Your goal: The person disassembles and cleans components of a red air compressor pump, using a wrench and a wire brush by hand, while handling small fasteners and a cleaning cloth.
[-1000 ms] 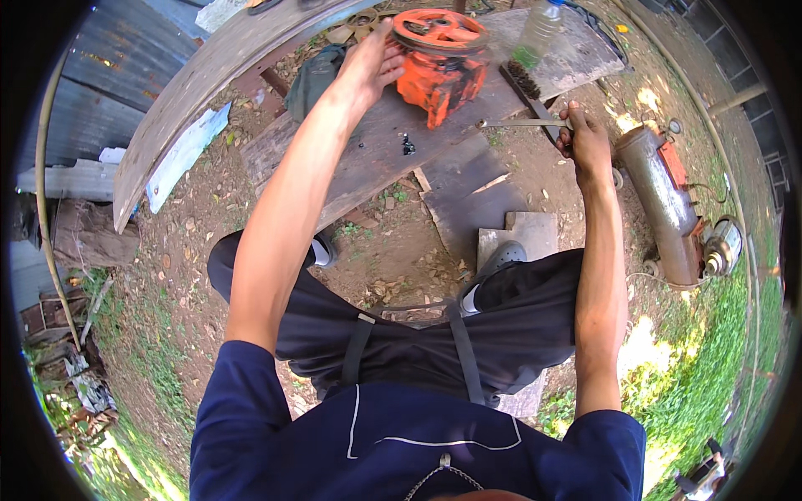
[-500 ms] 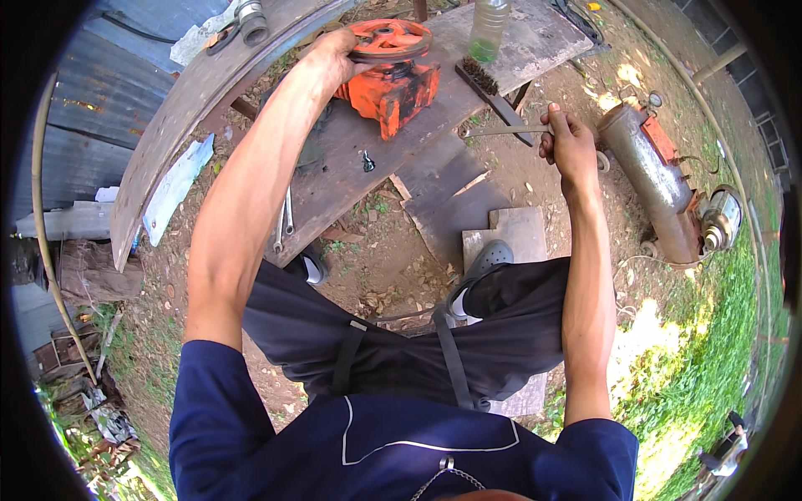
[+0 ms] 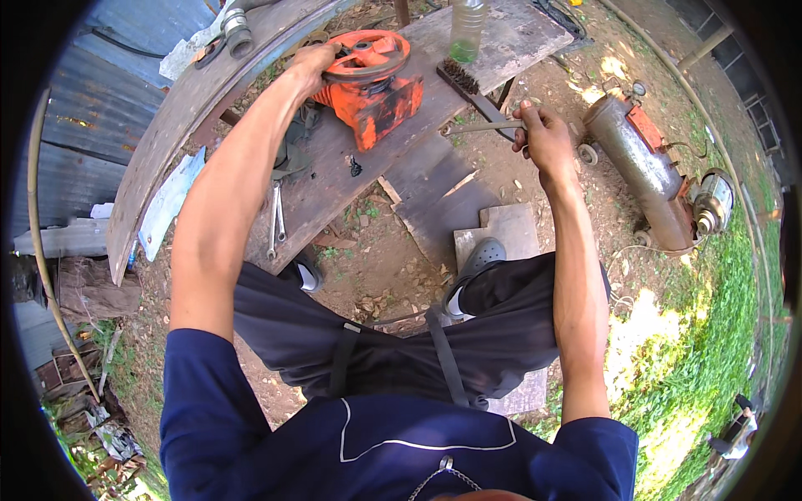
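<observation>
An orange, grease-stained compressor pump (image 3: 386, 108) sits on the wooden bench, its spoked pulley wheel (image 3: 393, 60) on top. My left hand (image 3: 309, 68) is closed around the left rim of that pulley; some of its fingers are hidden. Out to the right, my right hand (image 3: 547, 144) grips a metal wrench (image 3: 480, 128), whose free end points left toward the pump but stays apart from it. The wrench passes in front of the handle of a wire brush (image 3: 461, 77) at the bench edge. A small dark part (image 3: 356, 167) lies on the bench below the pump.
Two more wrenches (image 3: 276, 221) lie on the bench's near end, beside a dark cloth (image 3: 291, 154). A clear bottle (image 3: 466, 33) with greenish liquid stands behind the brush. On the ground at right is a rusty air tank (image 3: 639, 163) with a motor. Boards (image 3: 434, 200) lie below the bench.
The whole view has shifted, so the bench and pump appear farther left. My left hand remains on the pulley, and my right hand still holds the wrench, its free end still pointing left.
</observation>
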